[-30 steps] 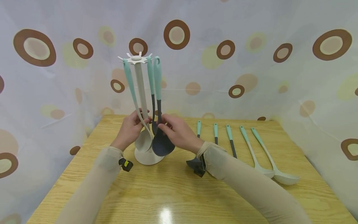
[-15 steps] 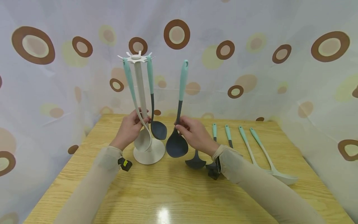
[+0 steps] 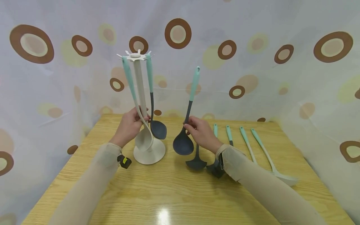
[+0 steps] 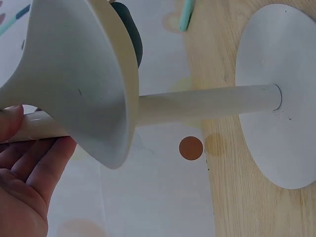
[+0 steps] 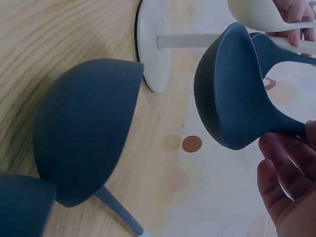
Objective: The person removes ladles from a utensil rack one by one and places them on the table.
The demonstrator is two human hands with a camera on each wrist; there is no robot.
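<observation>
In the head view, my right hand (image 3: pixel 203 132) pinches a dark ladle (image 3: pixel 183 143) with a mint handle by its stem, just above the bowl. The ladle is held off the table, tilted with its handle leaning right. My left hand (image 3: pixel 127 125) grips the pole of a white utensil stand (image 3: pixel 139 78) low down. From the stand's top hang a white ladle (image 3: pixel 144 140), its stem passing in front of my left fingers, and a dark spoon-like utensil (image 3: pixel 158 130). The left wrist view shows my thumb and fingers round the pole, partly hidden behind the white ladle (image 4: pixel 84 74).
Several mint-handled utensils lie in a row on the wooden table (image 3: pixel 126 200) at the right. They include a dark ladle (image 3: pixel 196 163) and a white ladle (image 3: pixel 286 178). My right forearm covers parts of some. A patterned cloth (image 3: pixel 253 72) hangs behind the table.
My right hand has carried the dark ladle rightward, away from the stand's top, and it now leans right. My left hand stays on the pole; the hanging dark utensil has come into full view.
</observation>
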